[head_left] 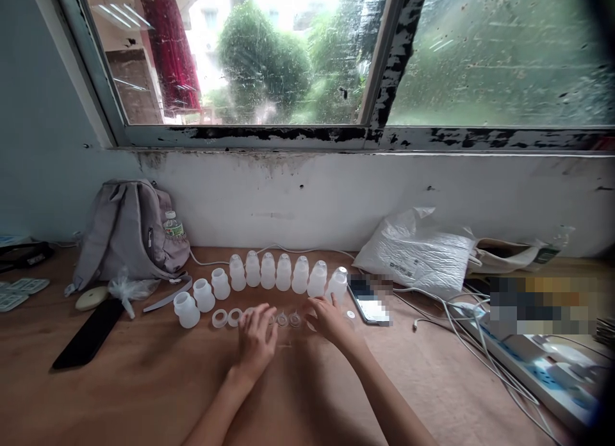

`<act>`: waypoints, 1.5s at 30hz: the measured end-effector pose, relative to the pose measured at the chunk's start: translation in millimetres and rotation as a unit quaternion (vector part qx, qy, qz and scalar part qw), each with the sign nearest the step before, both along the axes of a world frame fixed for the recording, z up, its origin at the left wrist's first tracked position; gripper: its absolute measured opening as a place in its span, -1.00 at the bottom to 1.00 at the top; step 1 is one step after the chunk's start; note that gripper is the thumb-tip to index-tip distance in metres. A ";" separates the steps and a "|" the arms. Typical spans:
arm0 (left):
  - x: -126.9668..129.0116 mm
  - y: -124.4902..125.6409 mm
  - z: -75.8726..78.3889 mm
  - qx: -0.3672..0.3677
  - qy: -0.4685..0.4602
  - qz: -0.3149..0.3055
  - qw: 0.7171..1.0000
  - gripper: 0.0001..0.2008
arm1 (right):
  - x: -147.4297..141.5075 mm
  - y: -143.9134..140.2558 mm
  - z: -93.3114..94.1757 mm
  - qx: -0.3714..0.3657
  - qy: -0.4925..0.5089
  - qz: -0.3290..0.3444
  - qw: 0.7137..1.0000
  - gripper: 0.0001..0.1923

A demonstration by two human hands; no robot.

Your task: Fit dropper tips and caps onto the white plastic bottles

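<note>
Your left hand (257,340) rests palm-down, fingers loosely spread, on the small rings (227,318) on the tabletop (144,395). Your right hand (329,318), half-curled, holds nothing I can make out; the bottle row (283,273) stands at its 12 o'clock.

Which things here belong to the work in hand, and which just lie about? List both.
In hand: row of small translucent white plastic bottles; white rings; small clear caps; left hand; right hand.
Lying about: grey backpack; black phone; white plastic bag; white power strip.

Translucent, seemingly plastic bottles (283,273) stand on a matt wooden table (144,395) beside a grey cloth backpack (125,231).
</note>
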State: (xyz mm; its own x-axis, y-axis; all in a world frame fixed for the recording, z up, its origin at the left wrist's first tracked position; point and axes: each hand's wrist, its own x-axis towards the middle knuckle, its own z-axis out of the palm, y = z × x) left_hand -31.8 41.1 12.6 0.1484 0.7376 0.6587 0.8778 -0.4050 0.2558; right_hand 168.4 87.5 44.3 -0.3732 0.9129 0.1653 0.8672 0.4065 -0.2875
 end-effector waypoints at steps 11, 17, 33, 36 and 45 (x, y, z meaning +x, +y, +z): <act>-73.4 110.6 62.7 -0.006 0.021 0.221 0.975 -0.63 | -3.0 -8.1 24.6 0.057 0.089 0.039 0.994 -0.87; -70.3 103.3 72.1 0.021 -0.022 0.231 0.973 -0.76 | -0.9 -11.3 34.7 0.077 0.129 0.028 0.988 -0.85; 33.7 -22.3 67.9 -0.173 -0.734 -0.087 0.651 -0.77 | -48.7 -63.0 54.0 -0.264 0.241 0.155 0.921 -0.63; 33.3 -15.4 59.3 -0.149 -0.763 -0.063 0.625 -0.77 | -53.9 -60.9 44.2 -0.215 0.150 0.095 0.960 -0.63; 43.3 -9.7 46.3 -0.138 -0.813 0.005 0.566 -0.75 | -58.6 -63.2 41.8 -0.119 -0.008 0.007 0.993 -0.67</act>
State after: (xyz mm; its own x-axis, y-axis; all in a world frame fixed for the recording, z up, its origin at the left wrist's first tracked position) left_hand 11.5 31.4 58.9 -0.4926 0.8417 -0.2211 -0.6059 -0.1493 0.7814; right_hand 109.8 24.3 86.1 -0.3866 0.9203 -0.0604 0.8672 0.3404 -0.3634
